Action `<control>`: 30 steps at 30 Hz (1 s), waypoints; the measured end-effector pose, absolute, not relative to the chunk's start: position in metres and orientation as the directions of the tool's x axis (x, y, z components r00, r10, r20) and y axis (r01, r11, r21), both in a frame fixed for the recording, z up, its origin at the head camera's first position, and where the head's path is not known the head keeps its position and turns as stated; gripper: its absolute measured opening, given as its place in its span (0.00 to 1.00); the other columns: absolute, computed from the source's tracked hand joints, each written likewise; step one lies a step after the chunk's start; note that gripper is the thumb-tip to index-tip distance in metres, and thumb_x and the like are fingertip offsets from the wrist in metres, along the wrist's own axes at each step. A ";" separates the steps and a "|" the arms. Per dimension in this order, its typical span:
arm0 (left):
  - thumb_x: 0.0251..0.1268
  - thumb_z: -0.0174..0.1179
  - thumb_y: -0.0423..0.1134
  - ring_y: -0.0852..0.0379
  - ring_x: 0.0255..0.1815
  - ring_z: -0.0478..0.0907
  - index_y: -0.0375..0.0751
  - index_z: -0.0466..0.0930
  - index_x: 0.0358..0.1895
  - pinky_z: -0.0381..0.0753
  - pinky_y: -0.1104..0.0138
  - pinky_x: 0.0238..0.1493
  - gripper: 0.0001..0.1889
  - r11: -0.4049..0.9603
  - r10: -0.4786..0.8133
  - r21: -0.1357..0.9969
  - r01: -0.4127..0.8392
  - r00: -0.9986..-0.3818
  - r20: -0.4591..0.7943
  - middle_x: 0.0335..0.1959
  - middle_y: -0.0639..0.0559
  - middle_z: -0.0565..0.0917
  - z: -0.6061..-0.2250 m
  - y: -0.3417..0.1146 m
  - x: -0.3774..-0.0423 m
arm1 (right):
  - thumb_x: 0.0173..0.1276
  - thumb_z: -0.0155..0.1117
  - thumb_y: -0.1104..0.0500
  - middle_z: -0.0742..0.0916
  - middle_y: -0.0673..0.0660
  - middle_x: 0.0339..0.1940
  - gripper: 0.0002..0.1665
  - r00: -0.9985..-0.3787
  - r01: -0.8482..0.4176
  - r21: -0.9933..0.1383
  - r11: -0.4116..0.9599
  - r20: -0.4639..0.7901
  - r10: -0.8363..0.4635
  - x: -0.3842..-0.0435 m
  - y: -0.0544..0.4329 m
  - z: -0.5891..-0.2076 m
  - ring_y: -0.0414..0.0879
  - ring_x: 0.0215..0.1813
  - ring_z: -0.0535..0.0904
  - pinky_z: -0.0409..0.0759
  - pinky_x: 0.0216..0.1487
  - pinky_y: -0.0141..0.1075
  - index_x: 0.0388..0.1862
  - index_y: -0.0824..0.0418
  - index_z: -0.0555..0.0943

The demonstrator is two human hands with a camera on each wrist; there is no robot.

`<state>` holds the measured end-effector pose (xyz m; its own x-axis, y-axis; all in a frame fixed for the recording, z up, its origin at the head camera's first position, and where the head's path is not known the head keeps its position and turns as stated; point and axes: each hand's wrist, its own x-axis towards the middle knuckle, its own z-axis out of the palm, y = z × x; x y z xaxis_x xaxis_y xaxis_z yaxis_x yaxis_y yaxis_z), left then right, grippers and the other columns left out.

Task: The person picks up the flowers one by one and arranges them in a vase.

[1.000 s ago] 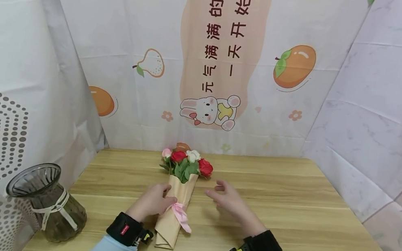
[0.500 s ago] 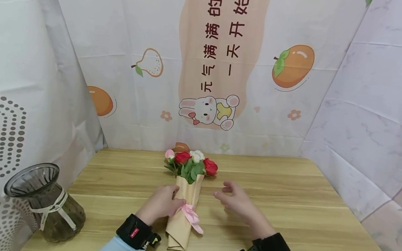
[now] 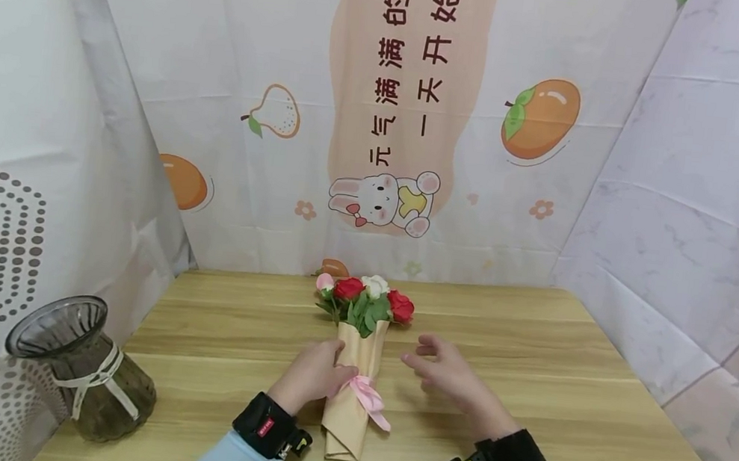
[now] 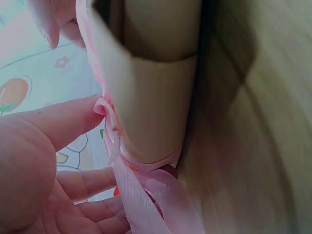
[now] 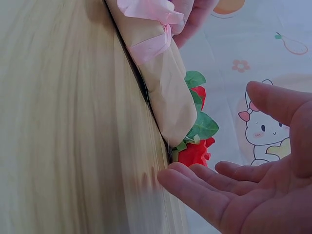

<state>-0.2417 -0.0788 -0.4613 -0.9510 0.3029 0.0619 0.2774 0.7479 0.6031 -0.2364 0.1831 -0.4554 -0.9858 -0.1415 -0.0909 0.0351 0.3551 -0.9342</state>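
the bouquet [image 3: 365, 346] lay on the table [image 3: 246, 308] at the middle, blooms pointing to the far edge. the step in hand looked like steadying or placing it: the left hand [image 3: 314, 375] held it at the waist, thumb on the pink ribbon [image 3: 368, 396] and fingers at the left side — seemingly a light hold. the right hand [image 3: 445, 374] hung just beside it, fingers loosely bent, thumb well apart, holding nothing. the next move, by judgement, called for a gentle touch from that free side, so the paper would not crumple.

the paper wrap [image 3: 345, 423] was tan and smooth, a narrow cone folded slantwise at the foot. the ribbon looked thin and finely woven, its tails flat and limp. above, red roses [image 3: 348, 288] with layered petals, a white bloom [image 3: 376, 286] and a pink bud [image 3: 325, 282] rose over veined green leaves [image 3: 371, 312]. well to the left stood a smoky, ribbed, see-through vase [image 3: 122, 400] with a flared mouth.
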 end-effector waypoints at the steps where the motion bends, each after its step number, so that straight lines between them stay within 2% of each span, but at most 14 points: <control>1: 0.67 0.68 0.47 0.46 0.51 0.80 0.26 0.76 0.64 0.79 0.48 0.56 0.31 0.749 0.299 0.604 0.273 -0.952 0.060 0.57 0.34 0.82 -0.461 -0.077 -0.242 | 0.69 0.73 0.51 0.77 0.73 0.64 0.45 -0.986 0.033 -0.935 0.353 -0.088 -0.141 -0.237 0.184 -0.455 0.60 0.53 0.82 0.85 0.47 0.50 0.72 0.76 0.65; 8: 0.68 0.68 0.48 0.42 0.57 0.79 0.27 0.76 0.64 0.78 0.47 0.58 0.31 0.748 0.295 0.610 0.261 -0.954 0.047 0.59 0.33 0.81 -0.465 -0.063 -0.242 | 0.70 0.72 0.52 0.78 0.71 0.62 0.43 -0.986 0.050 -0.924 0.378 -0.105 -0.126 -0.235 0.193 -0.457 0.59 0.52 0.83 0.85 0.46 0.49 0.72 0.75 0.66; 16: 0.67 0.69 0.46 0.46 0.48 0.80 0.26 0.78 0.60 0.81 0.49 0.52 0.28 0.747 0.311 0.593 0.301 -0.946 0.088 0.53 0.34 0.83 -0.465 -0.054 -0.240 | 0.70 0.71 0.52 0.78 0.70 0.61 0.42 -0.986 0.059 -0.926 0.372 -0.112 -0.123 -0.232 0.197 -0.454 0.60 0.51 0.83 0.85 0.45 0.48 0.72 0.75 0.66; 19: 0.66 0.69 0.45 0.45 0.49 0.81 0.26 0.78 0.59 0.81 0.49 0.52 0.28 0.748 0.316 0.585 0.313 -0.943 0.101 0.52 0.34 0.83 -0.464 -0.053 -0.239 | 0.71 0.70 0.53 0.78 0.71 0.62 0.42 -0.984 0.050 -0.929 0.366 -0.108 -0.139 -0.231 0.197 -0.451 0.62 0.53 0.82 0.85 0.44 0.49 0.72 0.75 0.65; 23: 0.66 0.69 0.47 0.45 0.48 0.80 0.27 0.78 0.61 0.80 0.49 0.53 0.29 0.749 0.304 0.596 0.287 -0.950 0.076 0.54 0.35 0.83 -0.462 -0.053 -0.238 | 0.71 0.70 0.54 0.77 0.72 0.62 0.42 -0.983 0.047 -0.932 0.358 -0.107 -0.149 -0.231 0.197 -0.450 0.63 0.52 0.82 0.85 0.44 0.50 0.72 0.76 0.64; 27: 0.67 0.68 0.49 0.49 0.40 0.79 0.29 0.78 0.63 0.81 0.51 0.47 0.30 0.747 0.294 0.609 0.266 -0.954 0.056 0.50 0.39 0.83 -0.459 -0.056 -0.238 | 0.71 0.70 0.53 0.77 0.72 0.63 0.43 -0.985 0.040 -0.935 0.352 -0.097 -0.145 -0.230 0.200 -0.449 0.64 0.52 0.83 0.85 0.44 0.50 0.73 0.76 0.63; 30: 0.66 0.68 0.49 0.48 0.43 0.80 0.29 0.77 0.65 0.80 0.51 0.46 0.31 0.741 0.297 0.613 0.276 -0.952 0.069 0.52 0.40 0.84 -0.456 -0.059 -0.239 | 0.71 0.70 0.52 0.78 0.72 0.63 0.44 -0.986 0.026 -0.935 0.353 -0.082 -0.145 -0.231 0.202 -0.447 0.65 0.52 0.82 0.85 0.46 0.51 0.73 0.77 0.63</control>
